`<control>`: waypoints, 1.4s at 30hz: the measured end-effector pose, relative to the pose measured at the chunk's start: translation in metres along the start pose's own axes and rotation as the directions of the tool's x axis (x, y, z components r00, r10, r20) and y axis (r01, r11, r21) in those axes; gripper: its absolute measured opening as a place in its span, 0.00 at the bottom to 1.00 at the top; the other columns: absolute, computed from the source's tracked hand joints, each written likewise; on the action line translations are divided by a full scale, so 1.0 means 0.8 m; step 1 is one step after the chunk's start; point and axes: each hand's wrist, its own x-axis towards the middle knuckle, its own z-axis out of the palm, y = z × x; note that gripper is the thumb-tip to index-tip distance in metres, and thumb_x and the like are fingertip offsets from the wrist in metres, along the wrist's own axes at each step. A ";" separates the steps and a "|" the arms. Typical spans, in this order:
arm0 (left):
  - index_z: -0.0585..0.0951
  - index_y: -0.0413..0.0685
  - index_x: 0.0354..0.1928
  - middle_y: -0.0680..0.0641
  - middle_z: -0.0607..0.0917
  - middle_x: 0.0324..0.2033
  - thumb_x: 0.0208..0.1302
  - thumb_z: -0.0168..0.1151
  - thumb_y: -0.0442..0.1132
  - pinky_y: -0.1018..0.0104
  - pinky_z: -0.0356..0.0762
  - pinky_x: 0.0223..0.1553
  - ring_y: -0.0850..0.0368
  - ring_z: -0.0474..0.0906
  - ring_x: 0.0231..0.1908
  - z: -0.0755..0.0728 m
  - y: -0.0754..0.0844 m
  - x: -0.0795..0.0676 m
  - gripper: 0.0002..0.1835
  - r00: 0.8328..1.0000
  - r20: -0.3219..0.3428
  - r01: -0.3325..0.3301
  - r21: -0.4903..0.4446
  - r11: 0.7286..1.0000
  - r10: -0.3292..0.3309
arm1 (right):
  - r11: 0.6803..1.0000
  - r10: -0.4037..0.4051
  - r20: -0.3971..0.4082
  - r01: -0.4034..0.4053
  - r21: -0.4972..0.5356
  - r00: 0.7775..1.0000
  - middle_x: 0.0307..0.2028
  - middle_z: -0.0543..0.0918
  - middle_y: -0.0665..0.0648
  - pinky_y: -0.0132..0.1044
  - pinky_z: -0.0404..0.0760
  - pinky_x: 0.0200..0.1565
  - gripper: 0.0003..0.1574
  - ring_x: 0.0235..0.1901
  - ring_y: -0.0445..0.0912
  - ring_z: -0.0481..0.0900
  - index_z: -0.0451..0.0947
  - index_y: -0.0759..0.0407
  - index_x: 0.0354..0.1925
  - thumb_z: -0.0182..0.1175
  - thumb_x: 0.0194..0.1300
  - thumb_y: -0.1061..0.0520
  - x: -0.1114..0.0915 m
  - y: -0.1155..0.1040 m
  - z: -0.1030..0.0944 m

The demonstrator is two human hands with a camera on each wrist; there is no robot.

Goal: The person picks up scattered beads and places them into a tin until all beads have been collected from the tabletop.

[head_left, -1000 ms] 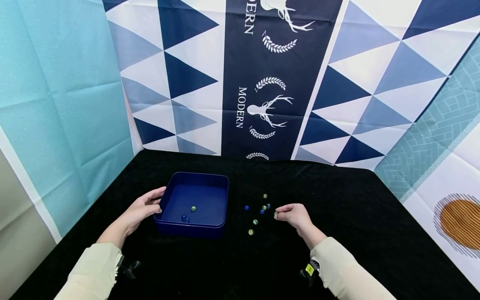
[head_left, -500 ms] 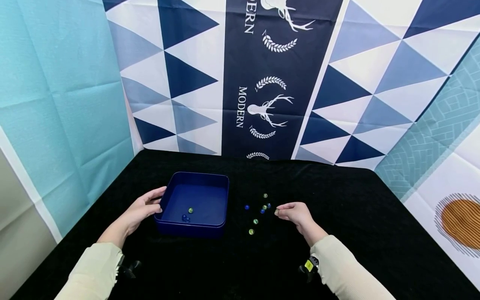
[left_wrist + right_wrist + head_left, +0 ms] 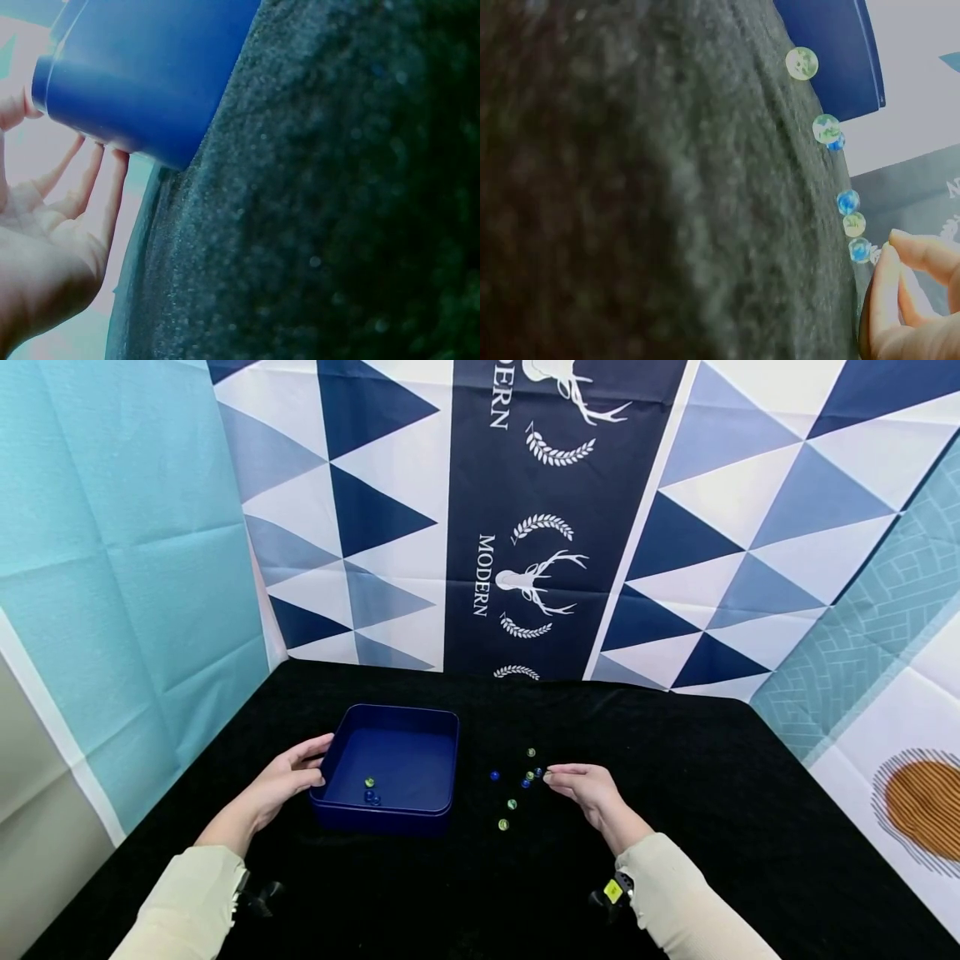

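Small round green and blue glass marbles (image 3: 512, 804) lie right of a square navy plastic box (image 3: 382, 821) containing three more. The right hand (image 3: 592, 789), thumb and finger together, seemingly round a hidden marble, could brush neighbours and scatter them; the left hand (image 3: 279, 782) touches the box, thumb and fingers apart.

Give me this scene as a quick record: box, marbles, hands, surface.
box: blue, open-topped
marbles in box: one yellow-green marble, two blue marbles
marbles outside: seven visible, right of the box, blue and green tones
left hand: fingers touching the box's left side
right hand: fingertips together beside the loose marbles; held marble unclear
surface: black cloth
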 end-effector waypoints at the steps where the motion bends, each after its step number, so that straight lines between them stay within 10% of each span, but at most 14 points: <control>1: 0.55 0.40 0.70 0.33 0.56 0.67 0.54 0.54 0.27 0.54 0.63 0.54 0.37 0.53 0.64 0.000 0.000 0.000 0.39 1.000 0.000 0.001 0.000 1.000 -0.001 | 1.000 0.002 0.001 -0.002 0.005 1.000 0.32 0.82 0.55 0.32 0.77 0.40 0.21 0.31 0.41 0.82 0.71 0.83 0.48 0.59 0.55 0.73 0.000 0.000 0.001; 42: 0.55 0.39 0.70 0.33 0.57 0.66 0.54 0.54 0.27 0.58 0.64 0.52 0.38 0.53 0.63 0.001 0.001 -0.001 0.39 1.000 0.000 -0.013 0.015 1.000 0.013 | 0.993 -0.059 -0.040 0.063 0.099 0.997 0.33 0.84 0.58 0.38 0.76 0.45 0.22 0.31 0.42 0.82 0.74 0.79 0.47 0.63 0.52 0.72 0.001 -0.025 0.092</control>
